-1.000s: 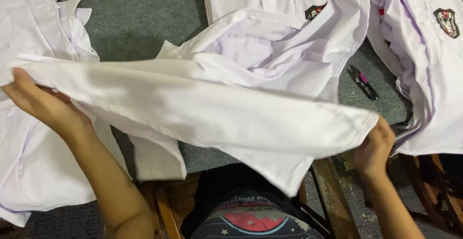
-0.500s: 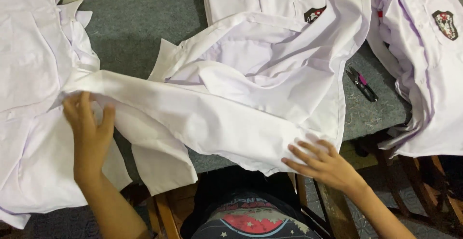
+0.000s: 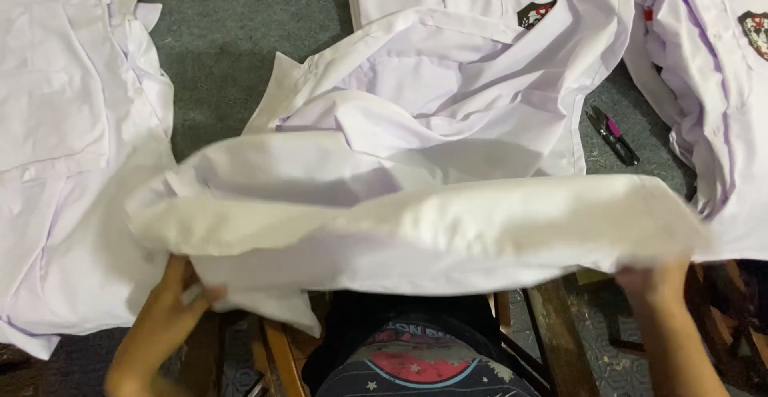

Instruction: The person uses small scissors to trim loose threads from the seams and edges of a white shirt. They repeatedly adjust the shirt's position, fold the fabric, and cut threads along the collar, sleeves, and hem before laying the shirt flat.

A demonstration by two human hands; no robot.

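While both hands work at the near edge of the table, the left hand (image 3: 172, 305) grips the lower left part of a white shirt (image 3: 416, 229), its thumb showing against the cloth and the fingers tucked under the fabric. At the other end, the right hand (image 3: 652, 281) takes hold of the same shirt's right edge; most of this hand is hidden by the cloth, so it seems to be closed on the fabric, though the fingers cannot be seen clearly. Held between the two hands, the shirt stretches across the front as a blurred, folded band, lifted above the grey table surface (image 3: 232, 53). Beyond it the rest of the garment lies crumpled on the table. To the left rests another white shirt (image 3: 64, 149), spread flat. Farther right, small snips with a pink handle (image 3: 613, 134) lie on the grey surface, beside a white shirt with a badge (image 3: 720, 69).
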